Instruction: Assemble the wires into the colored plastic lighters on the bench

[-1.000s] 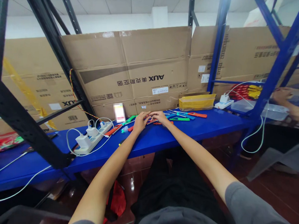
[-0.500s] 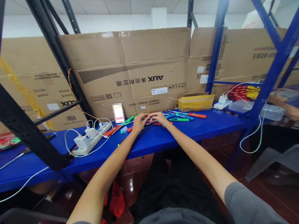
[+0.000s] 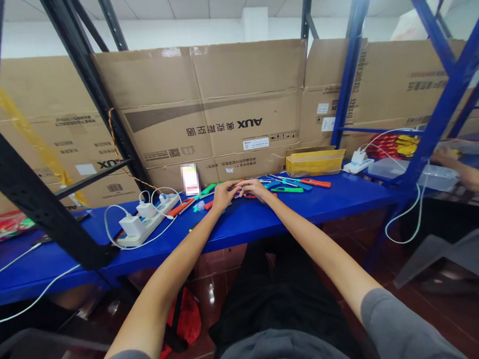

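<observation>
L hand (image 3: 224, 196) & R hand (image 3: 257, 188) were half-curled, fingertips almost meeting over a red-handled utility lighter (image 3: 240, 188); can't tell if either had hold of it. Green lighter (image 3: 287, 190) lay just right, on blue workbench (image 3: 340, 205). White power strip (image 3: 146, 225) sat to left, yellow box (image 3: 314, 163) behind, AUX cartons (image 3: 218, 115) beyond. Co-worker's hand (image 3: 443, 155) far right.
</observation>
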Available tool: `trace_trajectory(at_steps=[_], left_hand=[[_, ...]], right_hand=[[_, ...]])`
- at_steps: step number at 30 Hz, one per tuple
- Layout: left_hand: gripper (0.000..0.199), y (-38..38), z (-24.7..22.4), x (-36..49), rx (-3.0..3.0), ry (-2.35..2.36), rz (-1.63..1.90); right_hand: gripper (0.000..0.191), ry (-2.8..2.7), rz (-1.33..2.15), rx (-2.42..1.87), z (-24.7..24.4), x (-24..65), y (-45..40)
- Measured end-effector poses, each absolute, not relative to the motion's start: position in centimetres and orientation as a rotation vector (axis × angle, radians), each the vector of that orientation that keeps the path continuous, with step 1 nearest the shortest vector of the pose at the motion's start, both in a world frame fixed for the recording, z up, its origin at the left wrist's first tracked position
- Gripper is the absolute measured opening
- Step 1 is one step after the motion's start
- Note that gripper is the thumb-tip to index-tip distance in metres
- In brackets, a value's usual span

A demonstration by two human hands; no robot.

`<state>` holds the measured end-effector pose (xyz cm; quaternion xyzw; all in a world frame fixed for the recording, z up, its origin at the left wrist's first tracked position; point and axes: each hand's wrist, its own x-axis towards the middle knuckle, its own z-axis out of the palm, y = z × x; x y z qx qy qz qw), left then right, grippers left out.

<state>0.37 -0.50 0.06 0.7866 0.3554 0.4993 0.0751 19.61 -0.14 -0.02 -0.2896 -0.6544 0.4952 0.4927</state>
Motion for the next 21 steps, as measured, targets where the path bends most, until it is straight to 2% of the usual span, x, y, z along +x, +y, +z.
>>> trace_trajectory(at_steps=[10, 21], left_hand=[[0.026, -0.79, 0.38, 0.49, 2.351, 1.072, 1.429], [0.032, -1.17, 0.65, 0.86, 2.337, 1.005, 1.361]], right_hand=[[0.047, -1.734, 1.350, -0.634, 0.55, 19.95, -1.02], [0.044, -1.671, 1.431, -0.636, 0.69, 19.56, -1.03]])
